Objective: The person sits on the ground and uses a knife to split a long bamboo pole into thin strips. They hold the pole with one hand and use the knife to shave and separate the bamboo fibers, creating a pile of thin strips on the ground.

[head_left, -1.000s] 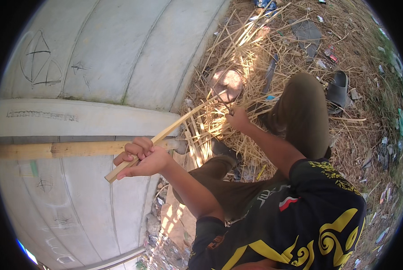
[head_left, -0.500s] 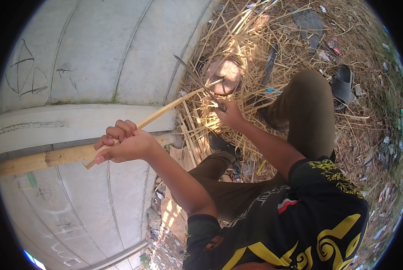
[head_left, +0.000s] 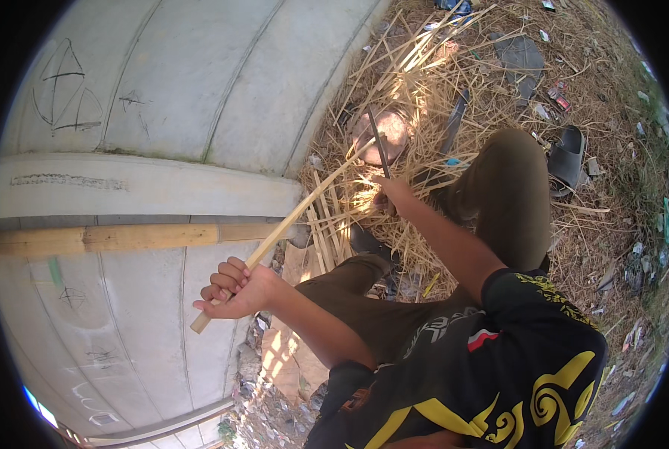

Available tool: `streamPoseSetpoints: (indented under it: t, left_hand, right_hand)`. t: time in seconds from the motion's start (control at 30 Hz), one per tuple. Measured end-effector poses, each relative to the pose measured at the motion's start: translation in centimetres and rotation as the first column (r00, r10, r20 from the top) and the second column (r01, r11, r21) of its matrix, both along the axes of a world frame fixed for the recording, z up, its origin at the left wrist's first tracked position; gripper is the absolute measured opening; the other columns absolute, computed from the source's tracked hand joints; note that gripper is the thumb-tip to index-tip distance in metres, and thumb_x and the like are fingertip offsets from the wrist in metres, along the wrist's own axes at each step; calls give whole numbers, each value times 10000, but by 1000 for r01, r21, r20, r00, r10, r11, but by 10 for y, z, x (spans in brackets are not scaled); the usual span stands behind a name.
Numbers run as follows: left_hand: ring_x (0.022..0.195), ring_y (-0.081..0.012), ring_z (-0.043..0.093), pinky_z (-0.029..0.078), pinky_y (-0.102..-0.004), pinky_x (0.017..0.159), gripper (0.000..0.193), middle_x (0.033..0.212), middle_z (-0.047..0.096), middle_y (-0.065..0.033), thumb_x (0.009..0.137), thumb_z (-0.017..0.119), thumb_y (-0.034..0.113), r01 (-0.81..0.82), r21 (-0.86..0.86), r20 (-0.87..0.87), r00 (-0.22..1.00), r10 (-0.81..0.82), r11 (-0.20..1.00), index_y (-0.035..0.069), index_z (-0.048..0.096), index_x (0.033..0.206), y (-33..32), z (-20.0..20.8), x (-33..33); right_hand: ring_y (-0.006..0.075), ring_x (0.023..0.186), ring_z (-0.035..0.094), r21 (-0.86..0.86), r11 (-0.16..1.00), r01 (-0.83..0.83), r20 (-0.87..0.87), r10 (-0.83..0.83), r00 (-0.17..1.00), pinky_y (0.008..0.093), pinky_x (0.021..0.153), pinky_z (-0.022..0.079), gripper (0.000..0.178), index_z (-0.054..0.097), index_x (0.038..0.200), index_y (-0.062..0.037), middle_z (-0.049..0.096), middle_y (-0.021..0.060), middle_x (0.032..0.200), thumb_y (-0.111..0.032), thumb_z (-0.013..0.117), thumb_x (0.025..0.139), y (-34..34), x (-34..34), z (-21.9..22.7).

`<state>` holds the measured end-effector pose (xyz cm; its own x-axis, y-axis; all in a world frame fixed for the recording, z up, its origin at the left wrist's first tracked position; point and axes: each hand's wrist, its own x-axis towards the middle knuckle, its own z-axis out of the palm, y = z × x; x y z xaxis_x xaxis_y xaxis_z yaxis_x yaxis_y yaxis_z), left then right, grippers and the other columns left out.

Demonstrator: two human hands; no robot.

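Wooden strip: pale and slender, it slanted from the left hand up to a round block, its far end over the block's top.
Left hand: fingers curled and clamped around the strip near its lower end, a short stub jutting out past the thumb.
Right hand: closed in a fist on the grip end of a long dark blade; the grip itself was mostly hidden by the fingers.
Long dark blade: it pointed away from the body and crossed the strip close to its far end; whether the two touched, I could not tell.
Round block: it sat among loose pale strips littering the ground.
Bamboo pole: it lay along the grey wall, left of the strip.
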<state>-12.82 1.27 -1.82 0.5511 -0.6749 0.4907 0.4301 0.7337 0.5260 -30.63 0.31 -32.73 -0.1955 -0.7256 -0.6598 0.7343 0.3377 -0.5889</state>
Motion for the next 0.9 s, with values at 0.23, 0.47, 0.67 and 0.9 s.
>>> streamPoseSetpoints:
  t: [0.23, 0.47, 0.67, 0.9]
  left_hand:
    - [637, -158, 423, 389, -317, 711, 373, 553, 376, -10, 964, 480, 244, 269, -52, 121, 958, -261, 962, 160, 366, 618, 96, -64, 138]
    - [1080, -239, 535, 398, -392, 985, 497, 1068, 603, -122, 1007, 504, 471, 272, 607, -54, 952, -303, 747, 41, 505, 1256, 125, -111, 203]
    - [494, -57, 400, 259, -210, 404, 492, 648, 496, 25, 974, 535, 546, 55, 873, 191, 875, -445, 484, 58, 563, 927, 52, -116, 234]
    - [445, -61, 378, 280, -234, 421, 474, 527, 418, 29, 991, 546, 463, -196, 631, 592, 747, -302, 751, 77, 539, 715, -19, -57, 141]
  right_hand:
    - [326, 962, 672, -408, 844, 348, 521, -98, 848, 412, 812, 608, 243, 509, 1067, 91, 609, 225, 1079, -106, 567, 936, -8, -2, 67]
    - [326, 1177, 579, -462, 740, 489, 717, -14, 697, 479, 1019, 516, 404, 435, 1224, 126, 571, 208, 1215, -30, 601, 890, 15, -24, 164]
    - [339, 1243, 539, -682, 538, 495, 511, -133, 849, 518, 1098, 456, 395, 424, 1239, 128, 567, 203, 1228, -15, 595, 913, 58, -26, 240]
    - [282, 1193, 593, -808, 443, 387, 329, -204, 922, 506, 1075, 483, 146, 551, 1026, 18, 626, 177, 1164, -54, 634, 930, 90, -22, 272]
